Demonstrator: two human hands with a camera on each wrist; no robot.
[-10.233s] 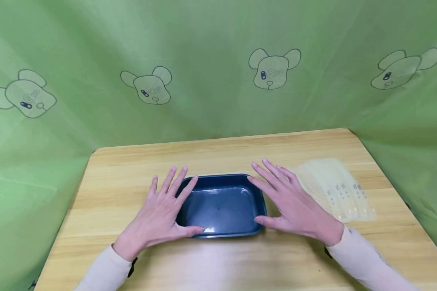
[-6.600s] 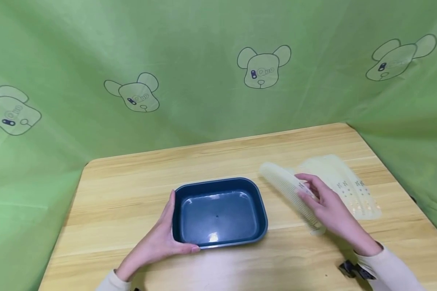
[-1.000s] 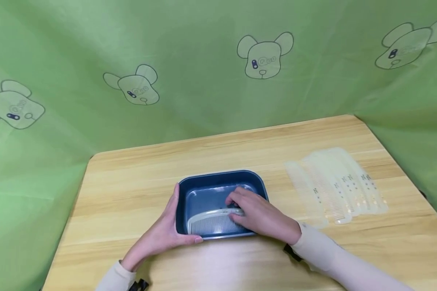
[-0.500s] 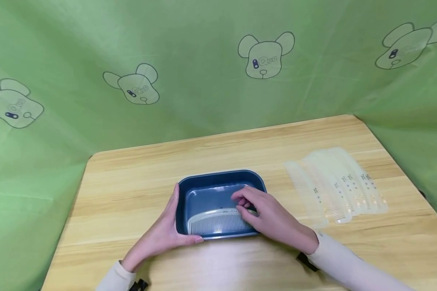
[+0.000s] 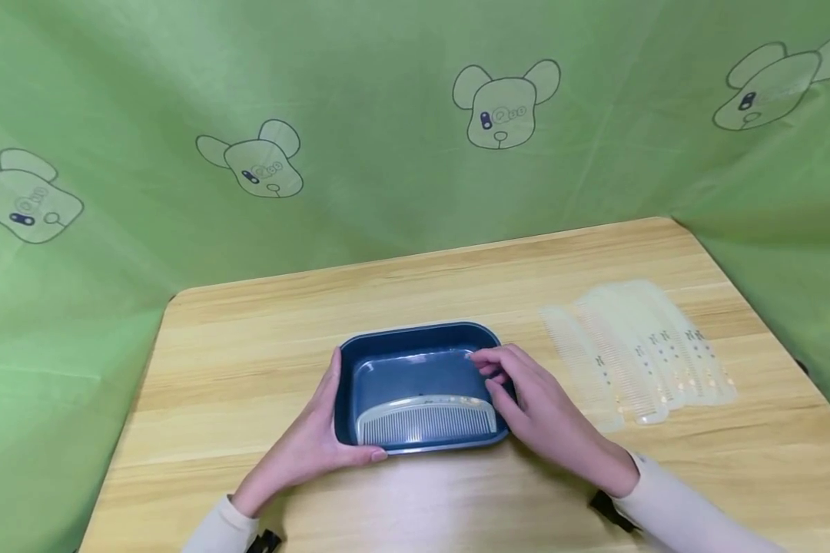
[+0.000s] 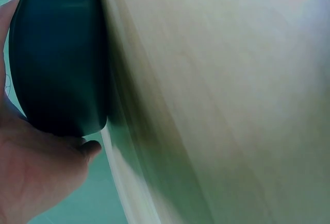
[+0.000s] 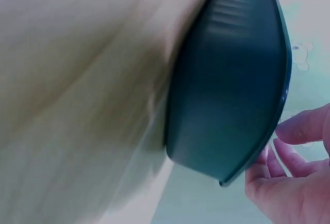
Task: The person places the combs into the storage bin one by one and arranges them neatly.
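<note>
Comb [image 5: 425, 422] lies lengthwise in the blue tray [image 5: 408, 376], along the near wall, teeth toward me, curved back toward the far side; can't tell if it's flat or leaning a bit on that wall. My R hand [image 5: 542, 407] is over the tray's right rim, fingers loosely bent, a narrow gap btwn thumb & fingertips w/ nothing in it; can't tell if it's touching the rim. My L hand [image 5: 311, 438] holds the tray at its near-left corner, thumb along the near rim, fingers down the left wall. So I'd judge the step in hand as the end of placing this comb: it's in, and I'm not gripping it. Next move prob. calls for R hand going out to the pale combs [image 5: 636, 346], well apart to the right & overlapping (can't get an exact count), & pinching just one, prob. the leftmost b/c it's the most exposed, while L hand steadies the tray. Thin, see-thru stuff, so two might come up tog. All of it's on the wood table [image 5: 318, 299], green curtain [image 5: 387, 207] behind.
</note>
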